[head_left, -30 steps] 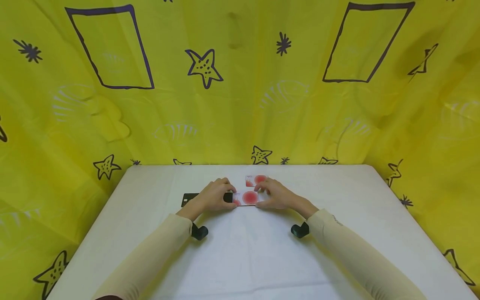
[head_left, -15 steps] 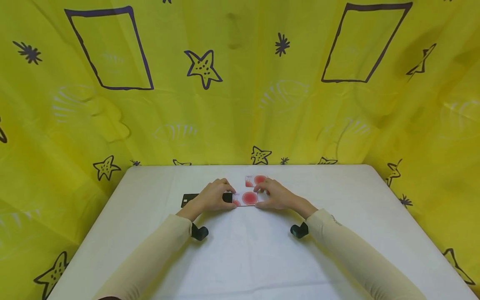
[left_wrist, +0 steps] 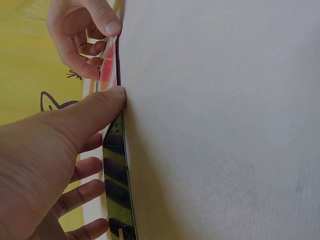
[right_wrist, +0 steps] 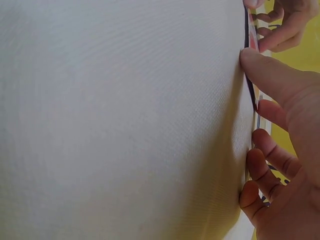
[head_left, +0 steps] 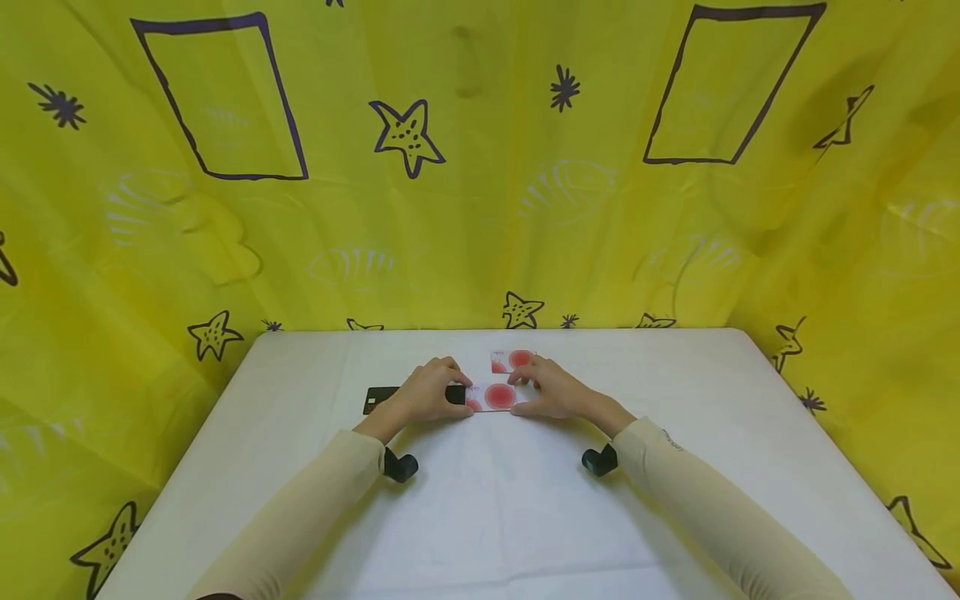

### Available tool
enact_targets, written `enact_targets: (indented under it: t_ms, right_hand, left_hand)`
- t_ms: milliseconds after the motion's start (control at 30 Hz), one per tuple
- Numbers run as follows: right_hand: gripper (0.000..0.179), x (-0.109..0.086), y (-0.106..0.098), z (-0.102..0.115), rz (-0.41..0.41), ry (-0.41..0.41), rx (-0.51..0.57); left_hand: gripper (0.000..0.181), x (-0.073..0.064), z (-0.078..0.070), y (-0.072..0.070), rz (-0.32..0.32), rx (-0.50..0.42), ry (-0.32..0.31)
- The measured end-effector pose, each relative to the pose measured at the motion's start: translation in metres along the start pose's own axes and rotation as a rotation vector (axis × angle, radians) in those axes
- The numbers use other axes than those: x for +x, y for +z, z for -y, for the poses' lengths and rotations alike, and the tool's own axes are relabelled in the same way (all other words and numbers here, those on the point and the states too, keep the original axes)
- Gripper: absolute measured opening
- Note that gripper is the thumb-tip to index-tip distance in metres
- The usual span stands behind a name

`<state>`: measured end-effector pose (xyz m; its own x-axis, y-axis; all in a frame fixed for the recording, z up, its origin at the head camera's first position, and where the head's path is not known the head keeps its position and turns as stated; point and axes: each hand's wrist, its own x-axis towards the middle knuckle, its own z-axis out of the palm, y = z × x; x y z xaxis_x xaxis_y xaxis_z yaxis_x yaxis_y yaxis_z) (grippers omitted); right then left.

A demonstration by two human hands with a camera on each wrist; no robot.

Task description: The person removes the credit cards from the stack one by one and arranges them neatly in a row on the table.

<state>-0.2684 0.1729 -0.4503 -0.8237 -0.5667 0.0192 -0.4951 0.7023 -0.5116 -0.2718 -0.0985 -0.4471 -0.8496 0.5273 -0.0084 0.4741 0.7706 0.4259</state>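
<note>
A white card with a red circle [head_left: 499, 397] lies between both hands near the middle of the table. My left hand [head_left: 427, 392] pinches its left end between thumb and fingers, and my right hand [head_left: 553, 390] pinches the right end the same way. Under the card runs a dark edge, seen in the right wrist view; what it belongs to is unclear. Partly covered by my left hand is a black card with a chip [head_left: 380, 397], whose dark green striped face [left_wrist: 116, 175] appears in the left wrist view. Just behind, a similar red-circled card [head_left: 513, 361] is partly hidden by my right fingers.
The table [head_left: 480, 517] has a white cover with a few creases. Yellow patterned curtains [head_left: 480, 208] stand behind it and at both sides. Small black devices [head_left: 400, 467] sit at both wrists, close above the tabletop.
</note>
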Motion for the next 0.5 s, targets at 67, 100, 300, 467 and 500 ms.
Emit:
enact_targets:
  t_ms: [67,100,300,467,500]
  right_hand:
    - [0.04,-0.0001,0.0002,-0.0001,-0.002,-0.007,-0.001]
    - [0.041,-0.0002,0.0001,-0.0001,-0.003,-0.006,-0.002]
    - [0.042,-0.0005,0.0001,-0.0021,0.0,-0.005,-0.005]
    - [0.043,-0.0009,0.0001,-0.0019,0.007,0.02,0.001]
    - [0.043,-0.0011,0.0002,-0.0015,0.011,0.031,0.004]
  left_hand:
    - [0.045,-0.0005,-0.0006,-0.0001,-0.002,0.007,0.004]
    - [0.045,-0.0007,-0.0007,0.0,-0.004,0.011,0.006]
    - [0.046,-0.002,-0.0017,0.0004,-0.002,0.013,-0.008]
    - [0.046,-0.0023,-0.0012,0.0009,-0.006,0.017,0.003]
    - [0.046,-0.0023,-0.001,0.0009,-0.008,0.017,0.007]
